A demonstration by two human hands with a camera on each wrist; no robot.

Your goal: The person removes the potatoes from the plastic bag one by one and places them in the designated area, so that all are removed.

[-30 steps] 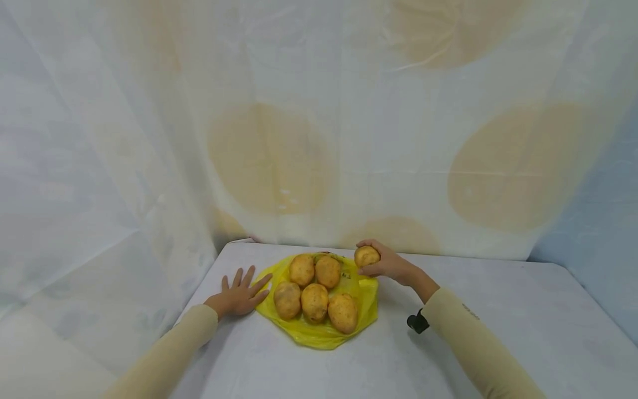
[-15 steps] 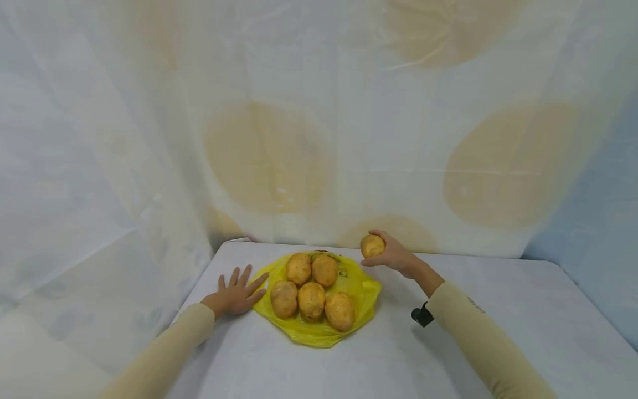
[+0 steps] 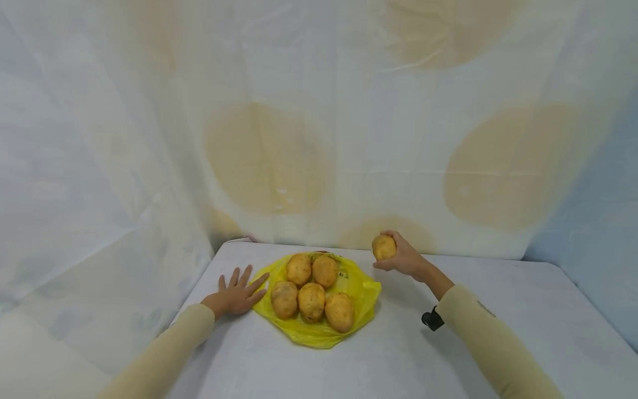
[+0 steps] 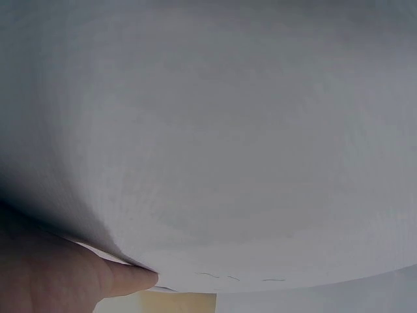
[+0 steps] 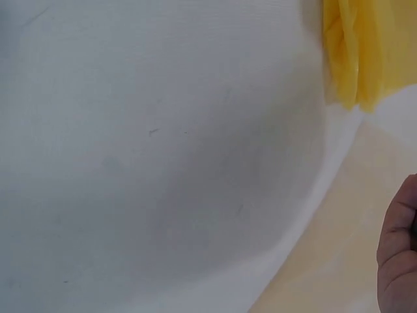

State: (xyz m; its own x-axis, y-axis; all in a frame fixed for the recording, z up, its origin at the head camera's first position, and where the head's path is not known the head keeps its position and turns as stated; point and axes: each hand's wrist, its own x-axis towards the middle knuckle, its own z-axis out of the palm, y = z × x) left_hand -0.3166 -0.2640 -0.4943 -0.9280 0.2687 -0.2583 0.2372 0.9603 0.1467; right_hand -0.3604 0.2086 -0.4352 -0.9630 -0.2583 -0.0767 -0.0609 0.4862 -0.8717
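Observation:
In the head view my right hand (image 3: 406,259) holds a potato (image 3: 384,247) between thumb and fingers, right of a yellow plastic bag (image 3: 361,316) and apart from it. Several other potatoes (image 3: 312,302) lie on the flattened bag, two at the back and the others nearer me. My left hand (image 3: 236,295) rests with spread fingers on the table, its fingertips touching the bag's left edge. Part of the left hand (image 4: 65,280) shows low in the left wrist view. At the right wrist view's edge, only a little of the right hand (image 5: 399,254) shows; the potato is out of sight there.
A white-covered table (image 3: 279,371) spreads beneath both arms. Behind it hangs a pale curtain (image 3: 389,138) with tan circles, close to the far edge. A small black camera (image 3: 432,320) is strapped under the right wrist.
My right hand has carried the potato rightward, away from the bag. The left hand keeps its place on the table, and the other potatoes stay on the bag.

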